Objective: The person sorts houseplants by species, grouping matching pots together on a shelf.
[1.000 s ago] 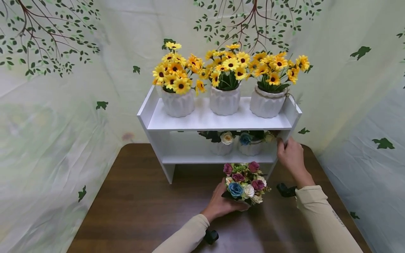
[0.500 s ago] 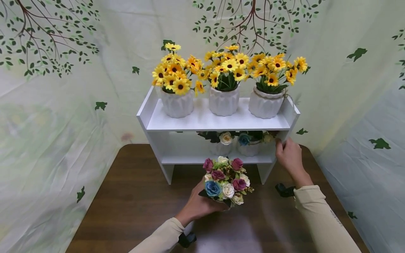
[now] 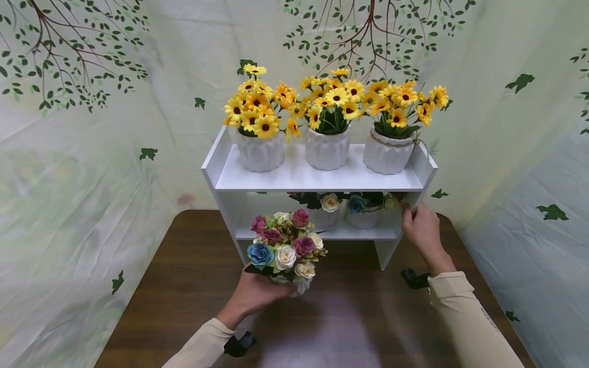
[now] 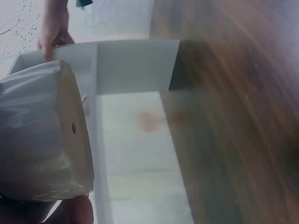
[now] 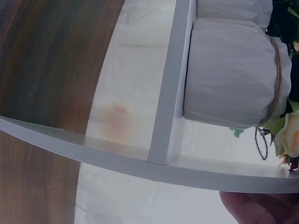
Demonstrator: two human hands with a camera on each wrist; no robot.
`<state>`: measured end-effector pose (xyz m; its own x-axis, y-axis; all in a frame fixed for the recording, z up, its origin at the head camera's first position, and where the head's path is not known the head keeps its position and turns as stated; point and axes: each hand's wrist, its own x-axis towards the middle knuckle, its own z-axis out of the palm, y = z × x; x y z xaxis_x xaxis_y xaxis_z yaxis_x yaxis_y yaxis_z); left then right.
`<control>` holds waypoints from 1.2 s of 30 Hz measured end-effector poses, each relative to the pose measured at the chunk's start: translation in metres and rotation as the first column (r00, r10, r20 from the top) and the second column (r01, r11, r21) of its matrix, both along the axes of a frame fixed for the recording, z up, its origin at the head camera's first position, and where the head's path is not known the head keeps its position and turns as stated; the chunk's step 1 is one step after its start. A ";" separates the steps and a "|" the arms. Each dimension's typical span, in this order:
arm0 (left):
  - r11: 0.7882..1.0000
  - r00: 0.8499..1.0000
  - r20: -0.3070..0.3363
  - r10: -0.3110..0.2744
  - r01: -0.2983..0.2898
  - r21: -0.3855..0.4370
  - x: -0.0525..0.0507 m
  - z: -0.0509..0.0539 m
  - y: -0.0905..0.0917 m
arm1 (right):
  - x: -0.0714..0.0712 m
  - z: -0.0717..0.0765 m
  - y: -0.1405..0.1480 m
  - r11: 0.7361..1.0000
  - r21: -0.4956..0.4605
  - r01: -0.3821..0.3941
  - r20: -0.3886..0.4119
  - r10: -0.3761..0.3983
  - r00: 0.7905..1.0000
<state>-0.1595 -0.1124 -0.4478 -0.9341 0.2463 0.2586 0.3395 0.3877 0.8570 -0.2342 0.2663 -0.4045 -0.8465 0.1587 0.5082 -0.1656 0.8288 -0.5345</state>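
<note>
My left hand (image 3: pixel 259 296) grips a white ridged pot (image 4: pixel 37 135) of purple, white and blue artificial roses (image 3: pixel 285 254). It holds the pot above the table, in front of the lower left part of a white two-tier shelf (image 3: pixel 276 181). In the left wrist view the pot's underside with a small hole shows, and the fingers (image 4: pixel 77 210) lie against its wall. At the shelf's right side panel my right hand (image 3: pixel 423 230) grips the front edge. Its fingers (image 5: pixel 254 207) show just outside the panel in the right wrist view.
Three white pots of yellow daisy-like flowers (image 3: pixel 332 110) stand on the top tier. On the lower tier, two pots of roses (image 3: pixel 363 217) stand towards the right, one with twine (image 5: pixel 278 84). The shelf stands on a brown wooden table (image 3: pixel 184 286) before a leaf-print cloth (image 3: pixel 175 102).
My left hand has carried the pot of roses leftward, from in front of the shelf's right half to its left half. The right hand stays on the side panel.
</note>
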 end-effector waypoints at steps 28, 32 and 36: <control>0.981 0.983 -0.007 0.181 -0.181 -0.073 -0.015 0.034 -0.044 | 0.002 -0.001 0.003 1.000 0.010 0.019 0.010 -0.019 1.000; 0.980 0.982 -0.019 0.186 -0.187 -0.068 -0.017 0.036 -0.044 | -0.001 -0.002 0.003 1.000 0.006 0.004 0.004 -0.004 1.000; 0.978 0.980 0.015 0.199 -0.197 -0.075 -0.017 0.036 -0.041 | -0.001 -0.003 0.002 1.000 0.003 0.002 -0.032 -0.002 0.999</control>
